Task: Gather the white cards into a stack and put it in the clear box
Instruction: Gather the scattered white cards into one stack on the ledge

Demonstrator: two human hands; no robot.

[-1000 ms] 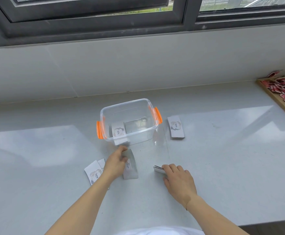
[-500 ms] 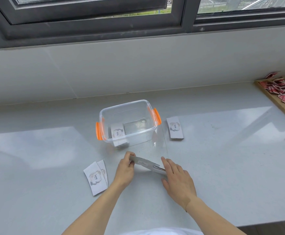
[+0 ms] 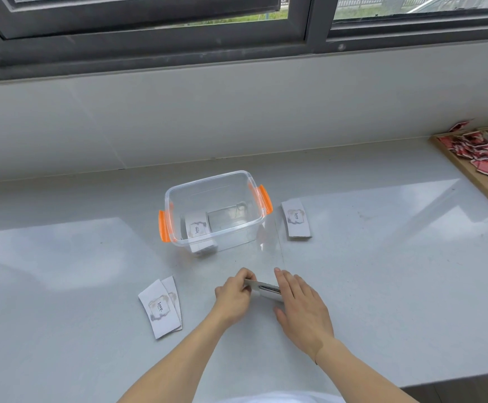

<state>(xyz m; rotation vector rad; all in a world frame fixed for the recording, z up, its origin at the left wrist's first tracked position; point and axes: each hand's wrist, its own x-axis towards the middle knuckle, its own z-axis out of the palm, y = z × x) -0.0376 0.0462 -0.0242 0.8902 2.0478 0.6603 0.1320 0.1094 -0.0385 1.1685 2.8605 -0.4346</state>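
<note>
While both forearms reach in from the bottom edge of the head view, the two hands meet over the pale desk (image 3: 382, 286) just in front of the clear box (image 3: 216, 210). The left hand (image 3: 232, 298) is curled, knuckles up, its thumb and fingers pressed together in a pinching grip on the near-left end of a small stack of white cards (image 3: 263, 287). The right hand (image 3: 302, 308) lies flatter, palm down and fingers together pointing away from the person, resting over the right end of the same stack; whether its thumb closes under the cards cannot be told, since the palm hides that side. The stack shows only as a thin edge between the two hands, tilted slightly, and how many cards it holds is not readable.

Left of the left hand's grip, a pair of overlapping cards (image 3: 161, 309) lies flat on the desk, the top one printed with a small word. Beyond the grip, the clear box with orange latches (image 3: 164, 225) stands open, with a card (image 3: 197, 231) inside at its left end; the clear wall blurs what lies beneath it. Beyond and to the right of the right hand, another card (image 3: 296, 218) lies just beside the box. Far right, a wooden board (image 3: 466, 167) carrying red pieces is cut off by the frame edge.
</note>
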